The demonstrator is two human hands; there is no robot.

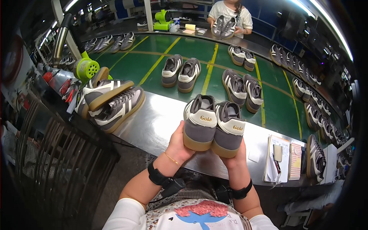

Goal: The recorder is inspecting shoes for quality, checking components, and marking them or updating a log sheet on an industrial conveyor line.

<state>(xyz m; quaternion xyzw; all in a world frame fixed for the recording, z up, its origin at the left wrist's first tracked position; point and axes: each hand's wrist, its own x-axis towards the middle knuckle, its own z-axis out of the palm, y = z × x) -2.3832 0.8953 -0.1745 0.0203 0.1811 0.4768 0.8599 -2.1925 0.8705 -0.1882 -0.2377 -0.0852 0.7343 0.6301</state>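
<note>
A pair of grey sneakers with white heel tabs and tan gum soles is held up side by side over the metal table edge, heels toward me. My left hand (181, 143) grips the left sneaker (199, 124) from its outer side and below. Around the outer side of the right sneaker (229, 130) my right hand (237, 155) is closed in the same way. The fingers are mostly hidden under the soles. Just beyond, another sneaker pair (234, 87) rests on the green belt (153, 82).
Sneakers lie stacked (119, 107) on the left of the metal table (153, 115), near a green fan (87, 69). A notebook (276, 153) with a pen lies right, beside a standing sneaker (316, 157). More pairs line the belt. Across it, a person (232, 19) holds sneakers.
</note>
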